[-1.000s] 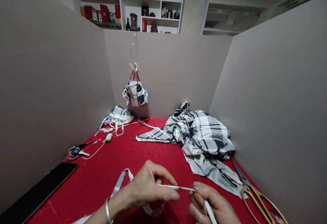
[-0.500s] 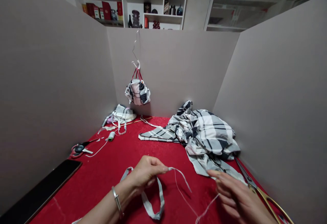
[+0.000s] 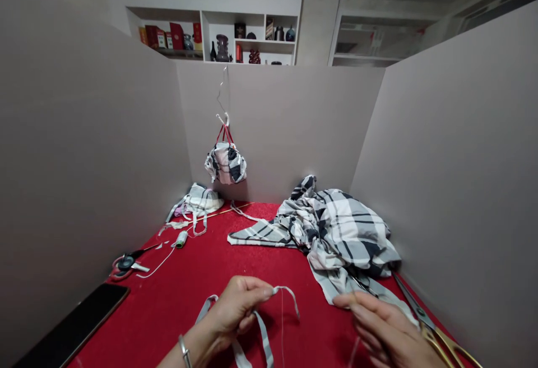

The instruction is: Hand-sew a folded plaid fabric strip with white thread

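Two bare hands recorded: left hand (image 3: 239,307) pinching a grey-white fabric strip (image 3: 264,337) with trailing thread (image 3: 282,323), right hand (image 3: 386,331) open, near crumpled plaid cloth (image 3: 348,233) and gold-handled shears (image 3: 437,337).

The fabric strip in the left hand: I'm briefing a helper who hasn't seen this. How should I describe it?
On the red table, near the front edge, the left hand with a metal bangle pinches a narrow grey-and-white strip. Unlike the loose strips lying far off near the thread spool, it forms a raised loop, with a fine thread hanging from it.
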Action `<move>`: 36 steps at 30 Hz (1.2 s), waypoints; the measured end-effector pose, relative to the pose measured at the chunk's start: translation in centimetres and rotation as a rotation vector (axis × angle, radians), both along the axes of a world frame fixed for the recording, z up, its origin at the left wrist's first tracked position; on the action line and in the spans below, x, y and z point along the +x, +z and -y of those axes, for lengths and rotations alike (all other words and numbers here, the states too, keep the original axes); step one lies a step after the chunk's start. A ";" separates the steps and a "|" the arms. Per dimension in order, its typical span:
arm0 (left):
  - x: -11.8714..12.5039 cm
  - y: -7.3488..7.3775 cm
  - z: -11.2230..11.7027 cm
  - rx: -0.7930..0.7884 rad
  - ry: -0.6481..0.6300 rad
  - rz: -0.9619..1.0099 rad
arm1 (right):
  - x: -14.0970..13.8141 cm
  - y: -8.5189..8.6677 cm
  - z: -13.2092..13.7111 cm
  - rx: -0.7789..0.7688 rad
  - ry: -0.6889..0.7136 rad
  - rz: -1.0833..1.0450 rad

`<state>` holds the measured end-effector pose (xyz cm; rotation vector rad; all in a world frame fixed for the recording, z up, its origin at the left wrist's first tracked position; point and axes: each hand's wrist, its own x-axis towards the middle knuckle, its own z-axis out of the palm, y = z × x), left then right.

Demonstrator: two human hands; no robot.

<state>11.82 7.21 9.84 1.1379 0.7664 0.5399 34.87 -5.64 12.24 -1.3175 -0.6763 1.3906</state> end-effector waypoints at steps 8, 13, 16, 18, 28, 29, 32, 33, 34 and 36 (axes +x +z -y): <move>-0.1 1.0 0.8 0.020 -0.041 0.015 | -4.2 -3.4 -4.7 0.176 0.294 0.094; -0.6 0.7 0.2 0.093 -0.026 -0.041 | -2.9 -3.6 -3.8 0.128 0.128 -0.164; -0.6 0.9 0.3 0.164 -0.077 -0.125 | -1.9 -3.0 -3.1 0.144 0.108 -0.222; -0.6 1.2 0.5 0.209 -0.082 -0.161 | -1.8 -3.0 -2.9 0.149 0.084 -0.229; 0.1 0.9 1.3 0.171 0.024 -0.213 | -1.5 -5.3 -2.9 -0.023 -0.168 -0.381; 0.2 0.9 1.3 0.174 0.028 -0.205 | -1.1 -4.9 -2.6 0.005 -0.210 -0.371; 0.2 1.2 1.5 0.191 0.031 -0.188 | -0.9 -2.8 -1.1 0.099 -0.242 -0.263; 0.2 1.4 1.6 0.198 0.031 -0.186 | -1.3 -2.1 -0.6 0.125 -0.206 -0.204; 0.2 1.6 1.7 0.208 0.034 -0.186 | -1.8 -1.5 -0.2 0.145 -0.140 -0.137; 0.1 2.0 2.0 0.238 0.047 -0.194 | -3.2 -0.5 0.4 0.188 0.015 0.035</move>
